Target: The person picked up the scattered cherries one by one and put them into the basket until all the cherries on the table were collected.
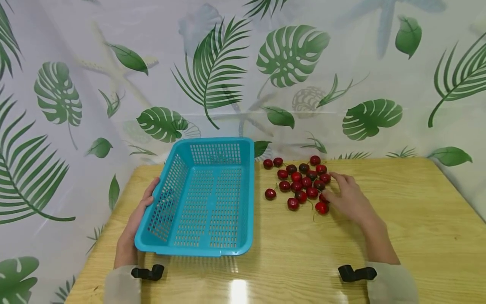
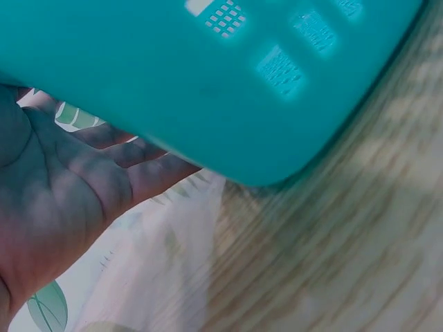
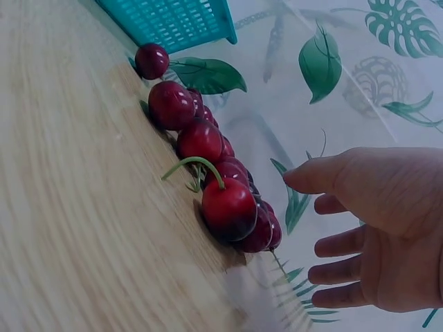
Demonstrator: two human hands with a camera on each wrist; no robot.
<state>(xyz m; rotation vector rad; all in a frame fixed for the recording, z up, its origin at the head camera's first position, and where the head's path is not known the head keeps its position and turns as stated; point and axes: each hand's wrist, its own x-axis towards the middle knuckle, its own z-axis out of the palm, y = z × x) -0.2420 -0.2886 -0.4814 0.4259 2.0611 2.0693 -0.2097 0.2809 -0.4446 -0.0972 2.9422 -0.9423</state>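
My left hand [image 1: 137, 215] lies along the outer left side of a blue plastic basket [image 1: 250, 198], its fingertips touching the rim. In the left wrist view, the fingers of that hand [image 2: 159, 174] stretch out fairly straight against the basket wall [image 2: 173, 104]. Inside, the basket holds nothing. Several dark red cherries [image 1: 306, 182], some with green stems, lie in a loose cluster right of it. My right hand [image 1: 351, 202] is at the cluster's right edge, thumb and fingers spread; the right wrist view shows nothing between them, with a stemmed cherry [image 3: 228, 211] nearest the camera.
The wooden table [image 1: 425, 219] carries everything and extends to the right of the cherries. Behind it hangs a white leaf-patterned cloth [image 1: 235, 118], which also covers the left side. A single cherry [image 1: 270, 194] lies a little apart, between the basket and the cluster.
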